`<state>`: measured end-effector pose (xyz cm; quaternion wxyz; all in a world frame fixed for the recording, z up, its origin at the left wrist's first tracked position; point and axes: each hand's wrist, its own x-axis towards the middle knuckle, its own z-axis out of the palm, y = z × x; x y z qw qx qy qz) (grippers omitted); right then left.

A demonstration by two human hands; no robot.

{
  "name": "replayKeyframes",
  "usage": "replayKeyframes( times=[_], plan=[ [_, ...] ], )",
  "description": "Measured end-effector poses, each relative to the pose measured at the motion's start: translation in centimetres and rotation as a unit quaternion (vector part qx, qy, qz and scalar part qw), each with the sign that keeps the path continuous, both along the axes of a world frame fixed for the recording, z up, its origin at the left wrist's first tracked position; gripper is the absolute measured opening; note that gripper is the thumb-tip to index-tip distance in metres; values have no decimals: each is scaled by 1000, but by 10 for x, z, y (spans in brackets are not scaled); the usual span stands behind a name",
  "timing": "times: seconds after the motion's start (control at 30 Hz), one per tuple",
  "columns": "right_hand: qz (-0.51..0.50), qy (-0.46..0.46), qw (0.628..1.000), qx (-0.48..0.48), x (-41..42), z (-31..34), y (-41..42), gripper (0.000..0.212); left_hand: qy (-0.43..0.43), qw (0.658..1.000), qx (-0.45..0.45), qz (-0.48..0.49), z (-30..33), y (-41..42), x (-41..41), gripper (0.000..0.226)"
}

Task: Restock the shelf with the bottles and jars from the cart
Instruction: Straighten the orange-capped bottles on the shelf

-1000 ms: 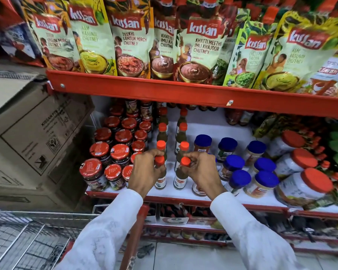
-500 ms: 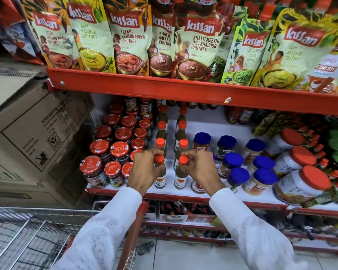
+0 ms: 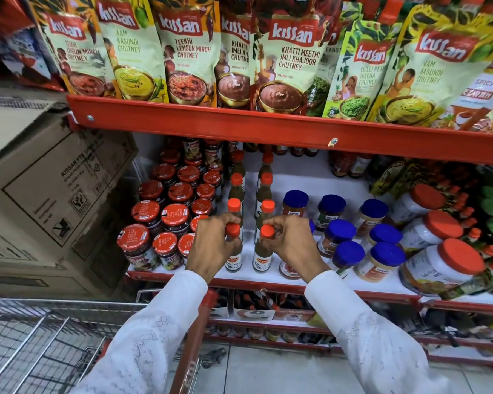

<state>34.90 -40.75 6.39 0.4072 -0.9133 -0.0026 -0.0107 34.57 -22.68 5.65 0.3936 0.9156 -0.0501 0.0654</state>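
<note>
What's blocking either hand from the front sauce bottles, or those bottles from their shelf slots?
Nothing visible. The left hand already grips the left front bottle at its orange cap, the right hand the right front bottle. Both bottles appear to stand at the shelf front edge, heading their two rows.

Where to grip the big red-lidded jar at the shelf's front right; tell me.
Take the big jar by its wide red lid, from the front and above. It stands at the shelf edge; blue-lidded jars crowd its left side.
</note>
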Motion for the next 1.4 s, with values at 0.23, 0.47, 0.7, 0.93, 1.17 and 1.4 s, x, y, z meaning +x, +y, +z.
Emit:
replayKeyframes(
  times=[0.23,0.47,0.7,0.93,1.17,1.4],
  plan=[
    [8,-7,1000,-20,2,-1,-2,38,-6,1000,-7,-8,-3,-1,3,45],
    [8,-8,1000,-29,2,-1,-1,35,-7,1000,-6,-8,-1,-1,4,45],
    [5,0,999,-35,3,-3,0,37,-10,1000,-8,-4,-1,1,3,45],
    [6,7,999,-40,6,-3,-1,38,-6,1000,-6,-6,0,1,4,43],
    [18,6,999,-49,6,-3,-1,42,2,1000,-17,-9,1,1,3,44],
    [21,7,999,-49,3,0,-1,48,-11,1000,-8,-14,1,1,1,44]
  ],
)
